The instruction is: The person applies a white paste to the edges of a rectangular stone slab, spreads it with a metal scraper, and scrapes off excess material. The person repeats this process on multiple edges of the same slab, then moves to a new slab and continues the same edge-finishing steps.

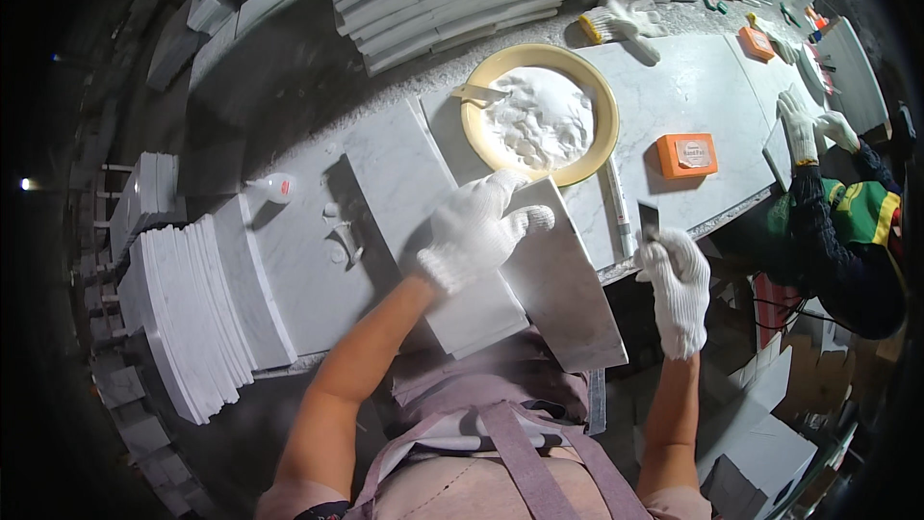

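My left hand (474, 233), in a white knit glove, grips the upper left edge of a grey-white marble tile (568, 284), its thumb over the face. This tile is tilted, its near end past the table edge. Below my left hand lies a longer marble slab (399, 202). My right hand (677, 287), also gloved, is closed round a small dark flat blade (650, 219), held upright to the right of the tile and apart from it. Just beyond my left hand stands a yellow bowl (606, 101) of white powder or paste, with a pale spatula (478, 92) across its rim.
An orange box (686, 155) and a marker-like stick (619, 207) lie right of the bowl. Spare gloves (626, 24) rest behind. Stacked tiles (188, 313) stand left, near a white bottle (273, 188). A co-worker's gloved hands (804, 125) are at the right end.
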Available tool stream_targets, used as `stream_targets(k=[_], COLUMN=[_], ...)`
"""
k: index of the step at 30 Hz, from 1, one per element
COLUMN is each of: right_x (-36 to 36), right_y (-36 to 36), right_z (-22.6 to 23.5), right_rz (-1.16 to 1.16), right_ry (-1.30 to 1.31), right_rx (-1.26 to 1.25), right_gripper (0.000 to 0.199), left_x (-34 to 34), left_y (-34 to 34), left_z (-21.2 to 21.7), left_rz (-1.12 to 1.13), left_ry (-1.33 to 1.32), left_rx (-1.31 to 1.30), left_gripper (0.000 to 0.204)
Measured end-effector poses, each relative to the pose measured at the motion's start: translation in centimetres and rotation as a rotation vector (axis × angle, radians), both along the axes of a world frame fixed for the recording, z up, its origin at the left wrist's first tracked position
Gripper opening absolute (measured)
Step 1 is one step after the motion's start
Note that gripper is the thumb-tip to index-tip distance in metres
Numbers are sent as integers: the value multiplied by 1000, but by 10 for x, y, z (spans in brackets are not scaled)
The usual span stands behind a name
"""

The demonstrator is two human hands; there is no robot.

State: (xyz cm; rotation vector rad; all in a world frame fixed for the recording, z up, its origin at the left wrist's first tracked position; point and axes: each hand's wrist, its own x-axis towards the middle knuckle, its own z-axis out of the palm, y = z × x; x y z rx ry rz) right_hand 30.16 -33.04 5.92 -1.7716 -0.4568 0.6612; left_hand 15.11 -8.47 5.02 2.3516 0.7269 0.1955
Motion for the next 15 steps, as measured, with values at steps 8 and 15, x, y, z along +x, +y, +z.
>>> stream_targets(k=[8,15], right_x=[29,36], right_y=[68,97], right_z=[1,-4], right_rz=[123,102], right_ry=[-339,-527], right_rx=[-214,-197], right_gripper=[38,27], left_x=[-2,-1], left_y=[-3,-3], left_z=[0,-4], left_rz=[59,52], left_ry=[-106,-63], left_rx=[-141,-40], left_gripper=[64,66])
